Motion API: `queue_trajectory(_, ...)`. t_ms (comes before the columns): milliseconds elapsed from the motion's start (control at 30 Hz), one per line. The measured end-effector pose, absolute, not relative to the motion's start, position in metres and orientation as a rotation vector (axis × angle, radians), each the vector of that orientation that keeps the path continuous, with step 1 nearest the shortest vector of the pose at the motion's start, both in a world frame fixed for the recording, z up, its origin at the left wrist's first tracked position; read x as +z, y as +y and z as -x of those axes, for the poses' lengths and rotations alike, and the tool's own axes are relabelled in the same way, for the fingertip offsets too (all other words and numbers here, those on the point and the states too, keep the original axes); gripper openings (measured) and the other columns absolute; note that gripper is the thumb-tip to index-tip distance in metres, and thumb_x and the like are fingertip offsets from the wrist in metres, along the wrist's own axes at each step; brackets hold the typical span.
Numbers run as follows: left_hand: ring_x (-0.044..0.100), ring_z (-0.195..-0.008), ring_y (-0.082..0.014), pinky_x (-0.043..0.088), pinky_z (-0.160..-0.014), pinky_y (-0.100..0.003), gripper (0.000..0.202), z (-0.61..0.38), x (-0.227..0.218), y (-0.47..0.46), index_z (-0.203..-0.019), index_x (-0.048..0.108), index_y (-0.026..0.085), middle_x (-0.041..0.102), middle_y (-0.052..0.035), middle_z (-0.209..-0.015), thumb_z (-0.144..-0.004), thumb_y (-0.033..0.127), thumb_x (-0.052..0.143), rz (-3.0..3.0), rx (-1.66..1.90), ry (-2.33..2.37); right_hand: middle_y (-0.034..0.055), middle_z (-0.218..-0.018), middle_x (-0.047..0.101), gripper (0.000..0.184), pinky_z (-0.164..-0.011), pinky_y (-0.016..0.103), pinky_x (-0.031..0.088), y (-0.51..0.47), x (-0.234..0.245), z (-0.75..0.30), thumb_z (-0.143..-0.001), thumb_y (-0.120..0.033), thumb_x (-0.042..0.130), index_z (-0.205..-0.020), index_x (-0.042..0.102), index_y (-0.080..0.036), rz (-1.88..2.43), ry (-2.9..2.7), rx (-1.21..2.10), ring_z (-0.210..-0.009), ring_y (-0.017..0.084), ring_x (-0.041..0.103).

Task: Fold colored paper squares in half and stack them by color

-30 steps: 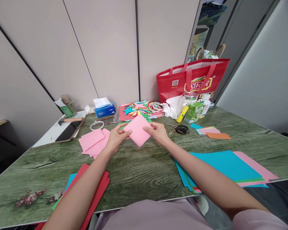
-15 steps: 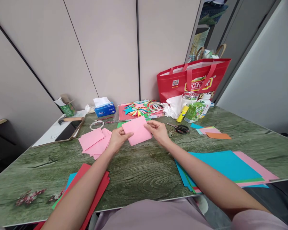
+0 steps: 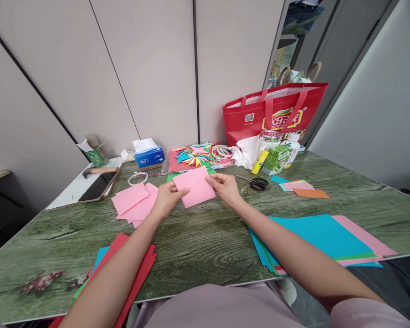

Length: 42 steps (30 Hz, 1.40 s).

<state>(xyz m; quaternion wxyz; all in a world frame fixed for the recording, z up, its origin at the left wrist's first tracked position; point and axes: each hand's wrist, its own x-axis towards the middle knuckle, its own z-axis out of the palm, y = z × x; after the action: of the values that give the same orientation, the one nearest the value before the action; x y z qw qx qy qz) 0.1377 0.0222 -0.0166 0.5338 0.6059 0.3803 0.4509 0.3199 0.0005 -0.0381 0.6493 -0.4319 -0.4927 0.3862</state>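
A square of pink paper (image 3: pixel 195 186) is held up over the middle of the table, tilted slightly. My left hand (image 3: pixel 169 197) pinches its left edge, thumb on the near face and fingers behind. At the upper right edge, my right hand (image 3: pixel 225 186) grips the same sheet between thumb and fingers. Several loose pink squares (image 3: pixel 131 200) lie overlapping beside my left hand. Just right of my right hand rest scissors with black handles (image 3: pixel 258 183). Partly hidden behind the held sheet is some green paper (image 3: pixel 172 176).
Red sheets (image 3: pixel 145 264) lie under my left forearm, blue sheets (image 3: pixel 314 234) by my right forearm. Small paper strips (image 3: pixel 310 193), a glue stick (image 3: pixel 259 162), a tape roll (image 3: pixel 138 178), a tissue box (image 3: pixel 149 156), a hammer (image 3: pixel 100 170), a phone (image 3: pixel 97 186) and a red bag (image 3: pixel 246 130) surround the work area.
Almost nothing differs. The pink square's right edge has shifted very slightly to the left, with both hands keeping the same hold on it.
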Motion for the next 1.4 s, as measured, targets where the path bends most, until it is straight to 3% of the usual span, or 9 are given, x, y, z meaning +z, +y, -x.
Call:
queue_trajectory(233,0.065,-0.077,-0.023,0.051,-0.069,-0.034,0.045,-0.137,-0.017,0.023,-0.091,0.064,0.01,0.069,-0.0104,-0.088,-0.052,0.03,0.076,-1.471,1.093,0.901,-0.0016,-0.059,0.059,0.025,-0.049,0.021,0.037,0.0,-0.038,-0.321,-0.064,-0.038,0.065,-0.069,0.065,-0.013,0.952,-1.134,0.879,-0.052,0.009,0.047)
queue_trajectory(667,0.064,-0.078,-0.0223,0.052,-0.069,-0.032,0.043,-0.136,-0.018,0.023,-0.092,0.064,0.01,0.068,-0.0103,-0.093,-0.055,0.03,0.075,-1.497,1.13,0.9,0.0026,-0.068,0.065,0.028,-0.054,0.026,0.046,-0.001,-0.034,-0.323,-0.061,-0.04,0.066,-0.074,0.065,-0.015,0.952,-1.166,0.936,-0.057,0.013,0.056)
queue_trajectory(1167,0.064,-0.078,-0.0228,0.052,-0.069,-0.033,0.043,-0.134,-0.018,0.024,-0.092,0.064,0.011,0.068,-0.0107,-0.092,-0.055,0.032,0.074,-1.521,1.12,0.903,0.0011,-0.064,0.064,0.027,-0.053,0.024,0.045,-0.002,-0.032,-0.324,-0.06,-0.04,0.067,-0.07,0.064,-0.015,0.996,-1.171,0.915,-0.055,0.012,0.056)
queue_trajectory(1400,0.064,-0.076,-0.0233,0.051,-0.069,-0.034,0.049,-0.134,-0.016,0.024,-0.091,0.065,0.01,0.069,-0.0111,-0.089,-0.05,0.034,0.077,-1.458,1.099,0.921,-0.0005,-0.058,0.063,0.031,-0.048,0.023,0.044,-0.003,-0.028,-0.327,-0.052,-0.039,0.073,-0.068,0.063,-0.015,1.058,-1.159,1.095,-0.049,0.01,0.053)
